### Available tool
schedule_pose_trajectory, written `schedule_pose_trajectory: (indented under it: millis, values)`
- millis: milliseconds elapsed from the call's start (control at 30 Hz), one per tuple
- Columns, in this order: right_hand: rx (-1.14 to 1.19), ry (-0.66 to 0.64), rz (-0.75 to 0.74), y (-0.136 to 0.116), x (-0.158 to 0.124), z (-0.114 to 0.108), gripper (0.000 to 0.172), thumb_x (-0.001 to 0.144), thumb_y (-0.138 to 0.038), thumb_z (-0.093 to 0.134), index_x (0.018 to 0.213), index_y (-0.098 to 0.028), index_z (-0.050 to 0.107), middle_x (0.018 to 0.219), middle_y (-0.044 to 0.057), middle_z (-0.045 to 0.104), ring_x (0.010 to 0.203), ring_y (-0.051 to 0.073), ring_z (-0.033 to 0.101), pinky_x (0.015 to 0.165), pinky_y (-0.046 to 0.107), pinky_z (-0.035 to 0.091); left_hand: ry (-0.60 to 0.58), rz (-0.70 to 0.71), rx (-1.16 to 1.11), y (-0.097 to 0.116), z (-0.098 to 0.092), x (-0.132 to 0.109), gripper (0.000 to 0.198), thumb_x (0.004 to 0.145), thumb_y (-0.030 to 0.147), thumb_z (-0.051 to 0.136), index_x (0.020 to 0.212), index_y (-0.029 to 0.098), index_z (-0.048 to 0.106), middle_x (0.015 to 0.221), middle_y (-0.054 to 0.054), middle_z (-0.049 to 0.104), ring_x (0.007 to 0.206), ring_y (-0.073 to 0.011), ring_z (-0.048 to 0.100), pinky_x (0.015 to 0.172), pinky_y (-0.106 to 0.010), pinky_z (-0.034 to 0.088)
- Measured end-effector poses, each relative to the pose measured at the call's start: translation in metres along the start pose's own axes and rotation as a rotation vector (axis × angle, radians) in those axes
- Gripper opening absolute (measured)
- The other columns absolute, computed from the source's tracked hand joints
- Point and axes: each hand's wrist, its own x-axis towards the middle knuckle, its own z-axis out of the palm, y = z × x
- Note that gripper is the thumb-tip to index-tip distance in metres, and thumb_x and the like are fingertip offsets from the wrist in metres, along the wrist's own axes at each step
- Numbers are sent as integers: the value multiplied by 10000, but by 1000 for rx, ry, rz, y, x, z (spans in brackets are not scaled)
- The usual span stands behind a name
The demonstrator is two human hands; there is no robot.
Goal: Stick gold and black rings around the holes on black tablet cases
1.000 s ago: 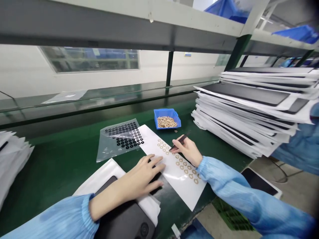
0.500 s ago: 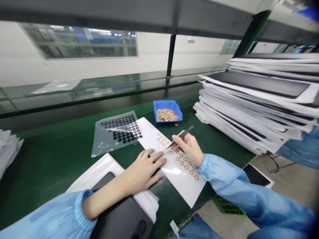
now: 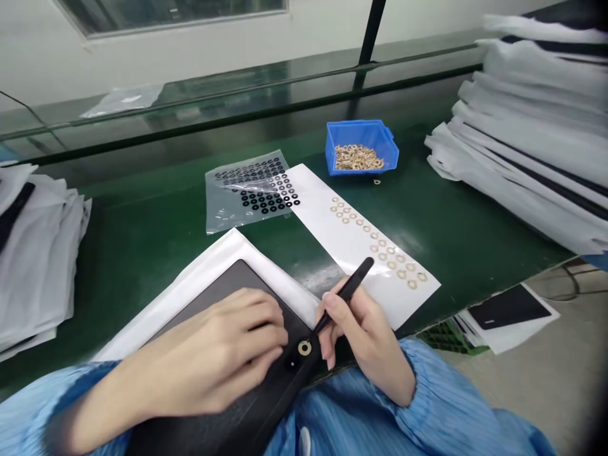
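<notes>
one ring on one panel, right hand around tweezers, left hand, hold unclear

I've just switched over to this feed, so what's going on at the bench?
The person's right hand holds black tweezers, their tip beside a gold-coloured ring on a black panel. The left hand is over the panel with curled fingers; I can't see whether it grips anything. Beyond the right hand, a white sheet carries rows of tan rings, and a blue bin of similar rings stands farther back.
</notes>
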Motion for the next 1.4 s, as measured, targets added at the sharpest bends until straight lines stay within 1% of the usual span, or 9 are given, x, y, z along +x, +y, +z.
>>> schedule_pose_trajectory:
  millis: [67, 133, 300, 400, 567, 900, 1133, 1333, 1400]
  values:
    - [-41, 41, -25, 2, -1, 2, 323, 887, -490, 488, 786, -191, 415, 434, -60, 539, 319, 82, 507, 344, 174, 419, -55, 58, 1, 4, 3, -7, 216, 907, 152, 438, 1028, 181, 614, 969, -88, 631, 1004, -230, 557, 890, -329, 469]
    - [-68, 57, -39, 2, -2, 2, 309, 897, -475, 483, 791, -193, 414, 429, -65, 529, 312, 80, 499, 336, 168, 405, -69, 103, 6, 4, 7, -9, 235, 886, 144, 451, 1045, 187, 620, 996, -92, 628, 1029, -244, 550, 938, -360, 448]
    - [-82, 66, -73, 5, -3, 2, 283, 905, -444, 488, 784, -197, 418, 438, -72, 517, 311, 77, 489, 330, 166, 401, 50, 174, 9, -1, 19, -8, 261, 878, 141, 438, 1038, 159, 643, 1010, -101, 635, 1060, -250, 548, 1058, -428, 344]
    - [-91, 67, -82, 5, -3, 2, 277, 908, -432, 485, 775, -197, 424, 427, -76, 512, 304, 75, 481, 330, 166, 403, 80, 178, 10, -3, 23, -8, 258, 877, 147, 447, 1033, 144, 652, 1005, -105, 643, 1061, -246, 547, 1072, -423, 328]
    - [-114, 53, -107, 6, -3, 2, 270, 916, -418, 473, 774, -192, 433, 430, -70, 516, 307, 71, 484, 338, 162, 401, 64, 177, 22, -2, 22, -8, 257, 882, 144, 453, 1031, 116, 661, 991, -116, 645, 1064, -253, 548, 1071, -411, 322]
    - [-142, 44, -141, 5, -5, 1, 250, 922, -388, 478, 772, -195, 427, 445, -73, 510, 312, 69, 487, 348, 168, 404, 84, 181, 17, -2, 22, -7, 266, 896, 153, 435, 1017, 115, 669, 996, -116, 650, 1056, -249, 543, 1062, -409, 320]
    - [-164, 54, -157, 6, -6, 1, 238, 937, -367, 459, 774, -199, 416, 455, -73, 505, 317, 67, 490, 347, 162, 395, 107, 190, 23, -1, 23, -7, 253, 907, 146, 429, 1000, 119, 663, 986, -113, 656, 1047, -241, 547, 1043, -415, 342]
    - [-190, 38, -199, 9, -7, -1, 203, 937, -332, 467, 791, -196, 431, 457, -81, 483, 322, 74, 486, 354, 179, 417, 91, 169, 25, 0, 25, -7, 279, 896, 111, 450, 1129, 74, 600, 992, -113, 644, 1035, -242, 541, 1028, -427, 343]
    - [-189, 33, -212, 10, -7, -1, 197, 936, -324, 469, 789, -197, 432, 457, -83, 476, 318, 72, 482, 348, 177, 416, 87, 160, 26, 0, 26, -7, 288, 896, 114, 452, 1143, 74, 594, 990, -111, 640, 1033, -240, 538, 1032, -428, 341]
